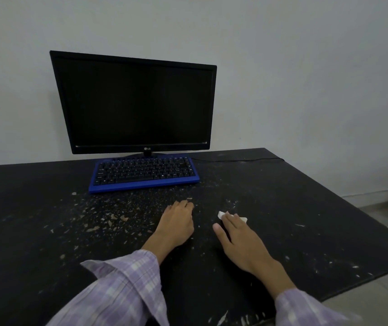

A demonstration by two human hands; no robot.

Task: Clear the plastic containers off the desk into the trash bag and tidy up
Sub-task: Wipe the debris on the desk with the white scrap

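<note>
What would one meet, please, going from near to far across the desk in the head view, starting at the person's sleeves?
Checked sleeve → right hand pressing a white tissue flat, left hand beside it → scattered crumbs → blue keyboard → dark monitor → wall.

We see our two arms reaching into view, both in the same loose shirt. The left sleeve (120, 288) is a pale lilac plaid, crossed by faint white and darker violet bands; its cuff hangs wide and open well back from the fingers, with a pointed corner of fabric sticking out on the outer side. The right sleeve (306, 309) shows the same lilac check, and its cuff ends further back from the fingers. Our left hand (177, 223) and right hand (240, 241) are bare: no gloves, rings, watch or bands show.
</note>
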